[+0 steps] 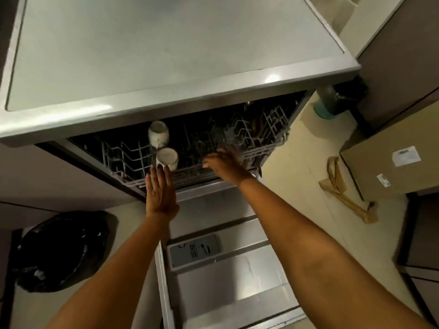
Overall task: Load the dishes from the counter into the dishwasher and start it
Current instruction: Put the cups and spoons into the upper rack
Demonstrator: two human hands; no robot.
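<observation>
The dishwasher stands open under a steel counter (166,51), its door (228,281) folded down towards me. The upper wire rack (259,148) sticks partly out of the tub. Two white cups lie in it, one (158,134) farther in and one (167,157) at the front rail. My left hand (160,193) is flat with fingers straight, fingertips just below the front cup, holding nothing. My right hand (224,163) rests on the rack's front rail, fingers curled over the wire; how firmly it grips is unclear.
A black rubbish bag (64,250) lies on the floor at the left. At the right stand a cardboard box (394,162), a brown paper bag (344,193) on the tiles, and a small bin (330,100) beside the dishwasher. A detergent compartment (193,250) sits in the door.
</observation>
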